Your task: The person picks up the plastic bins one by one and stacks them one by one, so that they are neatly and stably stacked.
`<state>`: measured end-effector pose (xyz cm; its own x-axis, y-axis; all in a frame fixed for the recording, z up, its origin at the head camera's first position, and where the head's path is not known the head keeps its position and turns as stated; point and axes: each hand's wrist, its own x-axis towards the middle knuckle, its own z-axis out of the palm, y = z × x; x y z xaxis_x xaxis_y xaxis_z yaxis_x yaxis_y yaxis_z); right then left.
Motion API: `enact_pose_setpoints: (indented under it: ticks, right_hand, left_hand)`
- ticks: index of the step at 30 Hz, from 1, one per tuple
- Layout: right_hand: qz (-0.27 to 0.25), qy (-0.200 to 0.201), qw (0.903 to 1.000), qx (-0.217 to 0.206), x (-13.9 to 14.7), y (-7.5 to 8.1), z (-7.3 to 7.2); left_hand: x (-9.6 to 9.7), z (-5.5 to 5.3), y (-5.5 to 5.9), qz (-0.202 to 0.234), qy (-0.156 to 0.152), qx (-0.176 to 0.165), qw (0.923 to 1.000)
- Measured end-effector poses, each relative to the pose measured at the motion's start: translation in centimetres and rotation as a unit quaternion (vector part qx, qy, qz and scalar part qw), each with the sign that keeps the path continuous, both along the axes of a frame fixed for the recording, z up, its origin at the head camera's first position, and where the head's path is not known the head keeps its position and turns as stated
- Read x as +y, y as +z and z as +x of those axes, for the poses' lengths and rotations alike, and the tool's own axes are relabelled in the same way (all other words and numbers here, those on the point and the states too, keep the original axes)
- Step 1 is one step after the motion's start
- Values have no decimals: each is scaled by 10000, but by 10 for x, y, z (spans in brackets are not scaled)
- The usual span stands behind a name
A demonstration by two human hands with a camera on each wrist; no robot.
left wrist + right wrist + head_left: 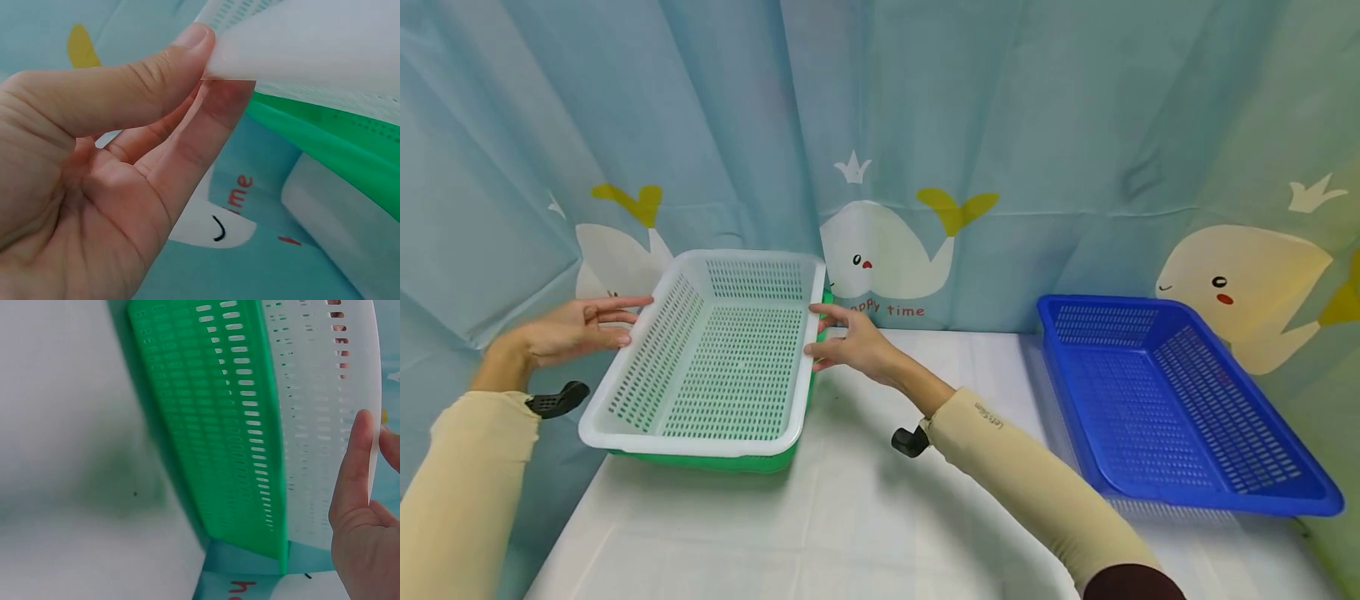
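My left hand [561, 333] and my right hand [857, 342] hold the white slotted plastic basket [730, 367] by its two long sides, at the left of the table. On the left, my thumb lies over the rim and my fingertips press up beneath it, a narrow pinch with just the rim's thickness between. On the right, my thumb and fingers are parted only by the rim, which they pinch from either side, and the rest of that hand is loosely bent.

The white basket sits partly inside a green slotted basket [760, 462], its wall rising well above the green rim. Over to the right, well apart from my hands, stands a blue slotted basket [1150, 425], with a pale slotted basket [1172, 508] showing from under it. A white tablecloth [850, 483] covers the table, and behind hangs a light blue curtain [1037, 108] printed with white whales. I wear beige sleeves [1037, 492] on both arms.
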<state>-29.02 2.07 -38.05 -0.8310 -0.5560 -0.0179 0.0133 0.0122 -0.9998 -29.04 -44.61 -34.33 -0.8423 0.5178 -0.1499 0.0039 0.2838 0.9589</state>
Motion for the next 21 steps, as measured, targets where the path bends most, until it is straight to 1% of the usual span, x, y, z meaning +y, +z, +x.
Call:
enact_pose_setpoints:
  ticks: [3,7,9,14,18,21]
  right_hand:
    - [95,-47,9999,-108,-1,-4,-1]
    - [86,-80,9997,-224,-3,-8,-3]
    - [65,-76,9995,-298,-3,-10,-3]
    - [138,-62,9989,-439,-4,-16,-4]
    - [168,-86,9986,-495,-3,-19,-4]
    - [130,-120,9984,-535,-4,-21,-3]
  left_hand:
    - [0,-2,-7,11,96,-95,9999]
    - [1,-3,-12,72,18,-181,9998]
    - [2,-3,-13,13,-31,-180,9998]
    - [5,-4,-15,-289,-69,-242,9993]
    - [8,-5,-18,-417,55,-359,9985]
    - [10,-7,-20,-398,220,-452,9979]
